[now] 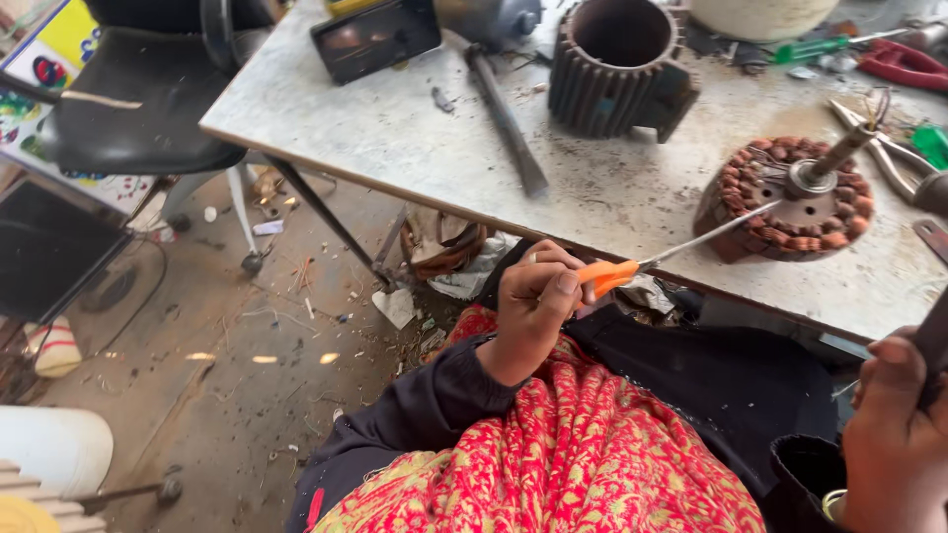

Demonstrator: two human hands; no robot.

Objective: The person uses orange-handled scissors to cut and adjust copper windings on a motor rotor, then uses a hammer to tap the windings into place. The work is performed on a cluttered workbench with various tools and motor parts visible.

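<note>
Head view, only one camera so that's all there is. Up at 10 o'clock a colourful printed sheet [39, 59], yellow and white with blobs of red and green, sits partly under a black chair [138, 109]; print too small to make out anyway. A dark flat panel [49, 252] lies below it at 9 o'clock.

Surface is a pale, scuffed worktable [395, 128] filling the upper right half, pretty grimy, standing on a dusty concrete floor [237, 395] littered with scraps. On the table: a dark ribbed motor housing [612, 69] at 12 o'clock, a long dark metal bar [504, 118] just left of it, and red-handled pliers [904, 64] at 2 o'clock.

The copper-wound stator [790, 197] sits at 3 o'clock near the table's front edge, shaft sticking up and tilted right.

Left hand [533, 301] is about dead centre, curled tight round the orange handle of a screwdriver [671, 252], whose thin blade runs up toward 2 o'clock and reaches the stator's hub. Dark sleeve, with red and gold patterned cloth [563, 454] below it. Right hand [894, 434] is down at 4 o'clock, fingers wrapped on a dark handle [933, 350] that's cut off by the frame edge.
</note>
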